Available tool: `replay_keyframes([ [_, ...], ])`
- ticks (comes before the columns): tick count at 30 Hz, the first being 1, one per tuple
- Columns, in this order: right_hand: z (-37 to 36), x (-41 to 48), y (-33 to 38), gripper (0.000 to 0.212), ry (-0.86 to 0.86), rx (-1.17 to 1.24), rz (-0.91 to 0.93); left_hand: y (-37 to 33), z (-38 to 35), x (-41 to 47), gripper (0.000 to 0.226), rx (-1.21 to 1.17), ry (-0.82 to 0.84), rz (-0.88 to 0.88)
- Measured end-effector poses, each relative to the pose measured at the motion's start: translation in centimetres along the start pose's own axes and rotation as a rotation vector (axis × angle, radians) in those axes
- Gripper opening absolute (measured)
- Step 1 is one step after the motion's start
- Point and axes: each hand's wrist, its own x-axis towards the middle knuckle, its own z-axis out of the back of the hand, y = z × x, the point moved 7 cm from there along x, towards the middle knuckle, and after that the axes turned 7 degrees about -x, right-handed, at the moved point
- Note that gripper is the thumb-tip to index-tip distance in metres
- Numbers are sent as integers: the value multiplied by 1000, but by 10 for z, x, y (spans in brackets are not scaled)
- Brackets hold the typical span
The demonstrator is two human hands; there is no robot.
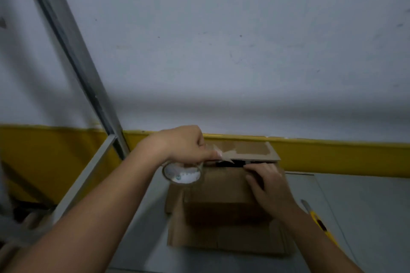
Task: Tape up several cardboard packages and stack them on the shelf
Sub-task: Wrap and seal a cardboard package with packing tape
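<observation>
Brown cardboard box [224,201], flaps apparently gapped, tape roll [182,174] alongside.

A pale grey wall [221,40], scuffed and dimly lit, carries a yellow band [332,155] along its base. A grey metal post [73,51] leans across it above the grey bench [366,206].

Two bare forearms enter from the bottom of the frame, one from the lower left, one from the lower right, with no sleeve showing on either. The left hand [184,144] and right hand [269,190] are bare too: no glove, ring, watch or band visible. Short fingernails show on the left fingers [216,154], slightly blurred
</observation>
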Motion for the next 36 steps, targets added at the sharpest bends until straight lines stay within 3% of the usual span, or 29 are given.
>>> replay_keyframes([
  [4,9,-8,-18,47,-21,461,-207,-39,-28,54,69,192,279,70],
  [7,19,-9,-19,58,-12,657,-188,-56,-48,86,65,316,379,127],
  [10,23,-8,-15,63,-52,654,-182,-67,-66,107,65,366,468,166],
  [14,38,-6,-21,26,-232,729,-252,-76,-80,116,71,332,524,191],
  [22,39,-12,-40,26,-186,930,-322,-87,-85,121,71,341,498,184],
  [26,47,-11,-46,10,-227,776,-308,-86,-89,123,73,356,518,195],
  [32,34,-10,-53,32,-288,690,-391,-91,-90,123,71,322,531,146],
  [36,34,-10,-50,30,-275,727,-398,-92,-84,120,58,320,514,99],
])
